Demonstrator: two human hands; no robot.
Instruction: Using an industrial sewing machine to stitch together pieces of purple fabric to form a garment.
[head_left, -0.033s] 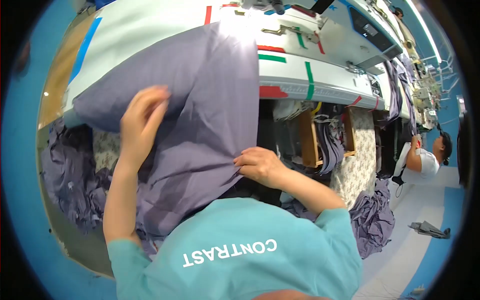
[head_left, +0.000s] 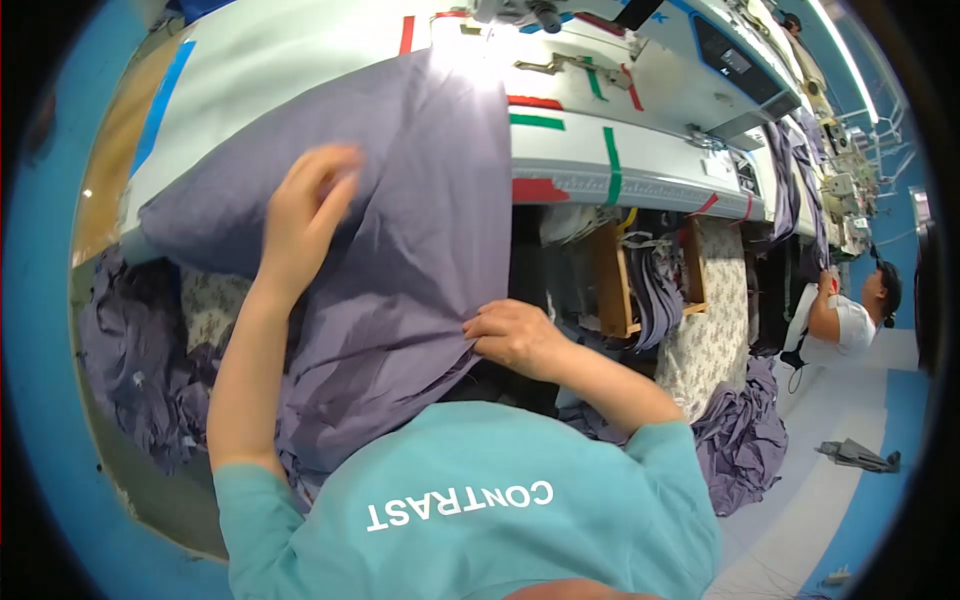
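A large piece of greyish-purple fabric spreads over the white sewing table and hangs down over its front edge towards my lap. My left hand is raised over the left part of the cloth. Its fingers are loosely bent and apart from the thumb, with the tips slightly blurred, and nothing shows between them. On the other side, my right hand pinches the cloth's right edge below the table front, gathering creases around the fingertips. The far end of the cloth lies under the bright light near the sewing machine.
Red and green tape strips mark the white tabletop. A control panel is at the upper right. Below sits a wooden box with fabric strips. Crumpled purple cloth lies at right, more at left. Another person works far right.
My left hand has moved up and a little to the right over the cloth. My right hand keeps its pinch at the edge, nearly in place.
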